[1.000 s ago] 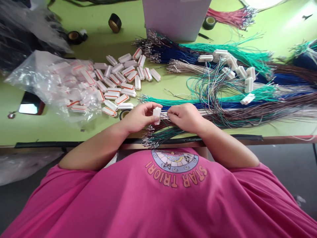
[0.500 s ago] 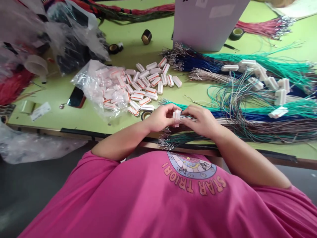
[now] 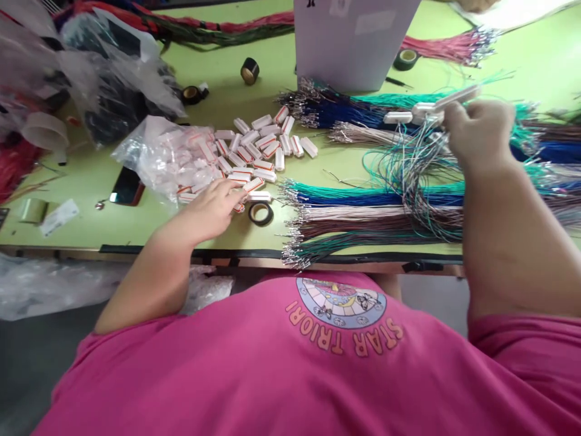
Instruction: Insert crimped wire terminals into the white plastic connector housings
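Observation:
My left hand (image 3: 215, 209) lies low over the near edge of a pile of white plastic connector housings (image 3: 263, 142) with orange strips. Its fingers are stretched out, the tips by a white connector housing; whether they touch it is hard to see. Over to the right, my right hand (image 3: 483, 130) is closed on a white wired connector (image 3: 458, 97), smeared by motion. Beside it sit other white connectors (image 3: 398, 117), with thin green, brown and grey wires (image 3: 420, 175) hanging toward me. The right fingertips are partly hidden behind the hand.
Sorted wire bundles (image 3: 354, 213) with metal terminals lie along the front edge. Black tape (image 3: 260, 213) sits near the pile. A clear plastic bag (image 3: 158, 160) holds more housings, beside a phone (image 3: 127, 184). Behind the wires stands a pale box (image 3: 349, 48).
My hands, together at a white connector before, have parted. The left moved to the housing pile; the right went up and right to the wired connectors. The view has shifted slightly right.

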`<state>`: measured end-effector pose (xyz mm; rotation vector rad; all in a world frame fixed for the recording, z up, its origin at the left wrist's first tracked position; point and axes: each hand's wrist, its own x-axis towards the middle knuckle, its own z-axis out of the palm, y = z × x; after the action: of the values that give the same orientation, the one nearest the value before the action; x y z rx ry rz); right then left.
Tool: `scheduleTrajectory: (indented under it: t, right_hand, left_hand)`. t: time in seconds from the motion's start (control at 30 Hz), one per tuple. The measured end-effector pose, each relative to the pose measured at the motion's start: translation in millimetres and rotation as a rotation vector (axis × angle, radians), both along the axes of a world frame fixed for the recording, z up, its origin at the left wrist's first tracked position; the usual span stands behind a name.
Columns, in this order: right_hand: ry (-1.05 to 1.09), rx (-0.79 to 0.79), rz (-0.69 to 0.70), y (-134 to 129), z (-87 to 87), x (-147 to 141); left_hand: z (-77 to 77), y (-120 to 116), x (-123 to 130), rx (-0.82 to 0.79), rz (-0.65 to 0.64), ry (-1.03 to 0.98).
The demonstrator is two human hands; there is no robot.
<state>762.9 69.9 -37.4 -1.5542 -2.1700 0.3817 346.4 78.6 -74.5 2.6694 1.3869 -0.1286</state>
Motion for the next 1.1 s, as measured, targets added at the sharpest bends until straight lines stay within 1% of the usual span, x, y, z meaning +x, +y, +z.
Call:
scheduleTrajectory:
  t: [0.07,0.13,0.2,0.27,0.3,0.33,0.37,0.4,0.43,0.47,0.5,0.53,0.6,0.63,0.73,0.77,0.8,0.83,0.87,0.93,0.97,1.0,1.03,1.07,1.1]
  right_hand:
    - [-0.068,0.012,0.055,8.5,0.1,2.9]
    - [-0.125,0.044,0.062,25.6,2.8,16.0]
    - [-0.159,0.111,-0.010,41.6,5.8,31.0]
    - [-0.163,0.181,-0.110,45.1,5.3,36.7]
    - [-0.154,0.181,-0.104,40.1,2.9,33.9]
    - [-0.148,0.143,-0.036,30.8,-1.4,27.1]
    - [-0.137,0.054,0.115,18.2,-7.3,17.3]
    - [-0.148,-0.066,0.345,3.8,-14.5,5.5]
    - [-0.195,-0.150,0.542,-11.0,-22.8,-6.8]
    - [-0.262,-0.179,0.632,-24.5,-31.4,-18.5]
    - [-0.322,-0.183,0.655,-35.8,-39.8,-28.4]
    - [-0.366,-0.177,0.637,-44.1,-47.5,-36.1]
    - [-0.406,-0.171,0.558,-51.6,-59.3,-45.1]
    - [-0.412,-0.179,0.525,-51.7,-62.9,-47.6]
    - [-0.449,-0.219,0.496,-45.2,-65.6,-55.2]
    - [-0.466,-0.228,0.502,-42.6,-64.6,-58.9]
    - [-0.480,-0.234,0.517,-40.2,-63.1,-63.1]
    - [-0.490,-0.235,0.537,-38.1,-61.3,-67.4]
    - [-0.493,-0.230,0.557,-36.1,-59.5,-71.1]
    - [-0.467,-0.224,0.589,-31.8,-56.0,-75.2]
    - [-0.428,-0.230,0.599,-29.4,-54.4,-75.3]
    - [-0.372,-0.247,0.605,-26.9,-52.7,-74.2]
    - [-0.304,-0.279,0.609,-24.3,-51.0,-72.1]
    - [-0.233,-0.325,0.613,-21.9,-49.2,-69.6]
    - [-0.168,-0.379,0.620,-19.9,-47.3,-66.9]
  left_hand:
    - [-14.0,2.5,-6.5,0.020,0.024,0.064]
    - [-24.2,5.9,-6.1,0.036,0.041,0.085]
    - [-28.9,9.2,-3.7,0.045,0.047,0.092]
    - [-29.8,11.3,-2.5,0.034,0.032,0.104]
    - [-29.5,12.0,-2.5,0.022,0.026,0.110]
    - [-29.3,12.3,-2.8,0.010,0.028,0.110]
    - [-29.4,12.5,-3.1,0.001,0.044,0.103]
    - [-29.8,12.7,-3.2,-0.004,0.069,0.092]
    - [-30.4,12.7,-3.1,-0.013,0.095,0.084]
    - [-30.9,12.8,-2.8,-0.024,0.120,0.081]
    - [-31.1,12.6,-2.1,-0.039,0.138,0.079]
    - [-30.3,12.3,-1.1,-0.053,0.149,0.070]
    - [-24.7,10.2,1.9,-0.069,0.160,0.026]
    - [-19.5,8.5,4.0,-0.069,0.168,-0.011]
    - [1.7,1.5,14.1,-0.066,0.203,-0.197]
    - [8.5,-0.6,19.0,-0.080,0.236,-0.308]
    - [14.1,-2.1,24.9,-0.121,0.287,-0.460]
    - [18.0,-2.7,31.6,-0.193,0.350,-0.645]
    - [20.0,-2.3,39.1,-0.310,0.415,-0.835]
    - [18.9,1.0,55.9,-0.628,0.516,-1.171]
    - [16.5,3.4,64.7,-0.789,0.548,-1.285]
    - [13.6,5.8,73.6,-0.917,0.580,-1.367]
    - [10.4,7.9,82.2,-1.007,0.610,-1.416]
    - [7.4,9.4,90.5,-1.052,0.634,-1.439]
    - [4.5,10.2,98.2,-1.048,0.648,-1.446]
